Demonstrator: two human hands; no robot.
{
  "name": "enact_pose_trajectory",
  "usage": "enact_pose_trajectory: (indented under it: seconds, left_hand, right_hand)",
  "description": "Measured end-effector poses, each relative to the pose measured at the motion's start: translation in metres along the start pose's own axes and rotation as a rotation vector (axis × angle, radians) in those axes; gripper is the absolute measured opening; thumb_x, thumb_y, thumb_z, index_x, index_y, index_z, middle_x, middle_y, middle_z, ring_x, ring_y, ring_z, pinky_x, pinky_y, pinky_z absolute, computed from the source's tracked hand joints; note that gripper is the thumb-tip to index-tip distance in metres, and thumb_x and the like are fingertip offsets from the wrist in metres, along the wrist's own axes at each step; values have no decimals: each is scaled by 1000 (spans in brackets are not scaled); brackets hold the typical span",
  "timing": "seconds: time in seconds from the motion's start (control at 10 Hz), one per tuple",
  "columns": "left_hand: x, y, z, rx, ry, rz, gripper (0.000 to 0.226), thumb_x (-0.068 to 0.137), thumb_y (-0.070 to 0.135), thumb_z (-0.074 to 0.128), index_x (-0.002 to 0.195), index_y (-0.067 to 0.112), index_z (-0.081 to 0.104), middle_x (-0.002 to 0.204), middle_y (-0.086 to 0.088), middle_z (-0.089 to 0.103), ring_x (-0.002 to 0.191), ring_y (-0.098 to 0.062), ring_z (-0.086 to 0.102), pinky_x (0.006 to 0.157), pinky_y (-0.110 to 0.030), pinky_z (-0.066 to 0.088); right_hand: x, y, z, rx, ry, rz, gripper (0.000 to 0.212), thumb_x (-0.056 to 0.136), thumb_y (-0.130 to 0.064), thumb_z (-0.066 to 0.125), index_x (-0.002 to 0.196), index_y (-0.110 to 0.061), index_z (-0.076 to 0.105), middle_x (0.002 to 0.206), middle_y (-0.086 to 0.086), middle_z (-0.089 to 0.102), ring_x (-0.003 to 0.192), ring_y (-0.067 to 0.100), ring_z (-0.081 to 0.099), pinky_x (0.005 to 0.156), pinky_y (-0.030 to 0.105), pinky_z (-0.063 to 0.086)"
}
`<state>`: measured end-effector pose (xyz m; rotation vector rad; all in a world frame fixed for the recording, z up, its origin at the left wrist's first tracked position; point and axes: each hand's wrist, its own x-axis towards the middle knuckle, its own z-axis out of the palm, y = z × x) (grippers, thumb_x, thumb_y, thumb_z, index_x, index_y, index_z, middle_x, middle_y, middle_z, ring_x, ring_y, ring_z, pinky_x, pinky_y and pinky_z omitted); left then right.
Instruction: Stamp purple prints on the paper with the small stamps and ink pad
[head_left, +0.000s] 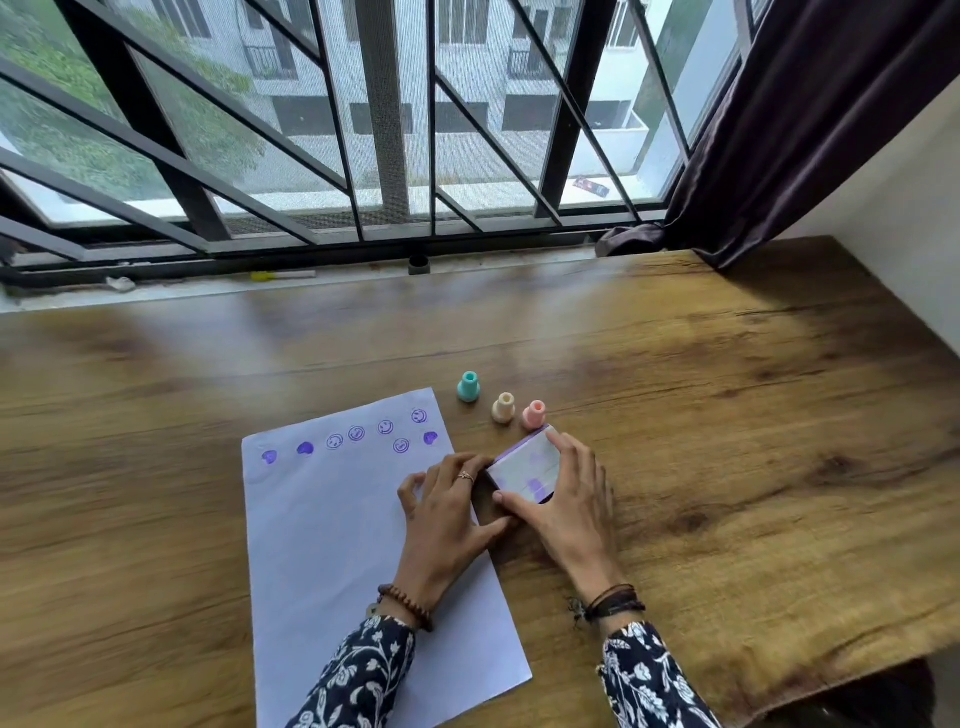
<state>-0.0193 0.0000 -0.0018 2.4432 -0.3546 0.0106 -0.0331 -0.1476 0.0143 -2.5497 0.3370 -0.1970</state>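
Observation:
A white paper (332, 545) lies on the wooden table (727, 415), with several purple smiley and heart prints along its far edge. Three small stamps stand upright just beyond its far right corner: teal (468, 387), cream (503, 408) and pink (534, 414). The ink pad box (527, 470), white-lidded with purple smudges and purple sides, sits right of the paper. My right hand (571, 499) grips it by its right and near edges. My left hand (447, 509) rests on the paper's right edge, fingertips touching the box's left side.
A barred window (363, 130) runs along the table's far side, with a sill holding small bits. A dark curtain (805, 130) hangs at the far right, beside a white wall. The table's right edge falls off near the lower right.

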Motion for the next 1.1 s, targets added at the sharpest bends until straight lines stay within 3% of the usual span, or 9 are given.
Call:
enact_pose_trajectory:
  seconds: [0.2,0.3,0.4,0.5,0.6,0.8,0.9,1.1]
  left_hand:
    - [-6,-2,-13,-106,70,18,68,71,31,77,129,19,44,122,-2,56,116,-16,47,94,-33,21]
    - [-21,-5,-26,-38,150,-15,52,76,22,73,122,20,51,122,-3,57,116,-20,49,94,-36,24]
    - [-41,-7,-38,65,228,-169,40,78,17,70,116,18,55,121,-8,57,118,-27,48,95,-44,29]
    - [-66,-12,-43,168,271,-354,41,78,19,71,116,14,56,124,-15,54,122,-33,43,95,-54,30]
    - [-86,-21,-44,191,259,-452,42,79,24,70,117,14,56,127,-15,53,124,-34,42,95,-55,30]
    - [-82,-34,-42,163,175,-296,44,83,29,65,123,17,51,135,-9,48,130,-26,37,103,-49,24]
    - [-81,-38,-44,152,144,-275,44,85,33,61,125,21,48,138,-5,45,132,-21,34,105,-45,21]
    - [-64,-34,-60,173,264,-145,42,84,21,64,123,12,51,131,-12,54,126,-25,45,105,-48,26]
  right_hand:
    - [-12,-2,-1,118,19,35,87,65,-53,73,135,-18,36,150,12,29,137,26,24,112,41,24]
    - [-28,-11,4,51,186,-71,64,70,-43,74,122,-15,51,136,14,48,124,29,39,101,44,40]
    - [-44,-33,17,41,182,-251,42,75,-34,71,113,-19,58,118,5,61,112,18,41,90,42,49]
    - [-57,-51,34,7,58,-387,39,75,-34,69,110,-19,61,110,4,66,109,15,38,87,39,51]
    - [-66,-56,44,-76,-17,-406,44,69,-40,74,106,-19,63,110,6,67,106,17,37,87,40,51]
    - [-70,-52,41,-193,-11,-311,44,68,-48,73,102,-22,65,108,4,66,100,25,56,81,42,49]
    - [-72,-53,39,-217,-19,-284,45,68,-49,73,103,-22,65,106,4,66,98,26,57,79,42,49]
    - [-50,-86,31,-184,75,-425,42,71,-39,74,105,-16,64,109,7,69,98,30,63,80,39,52]
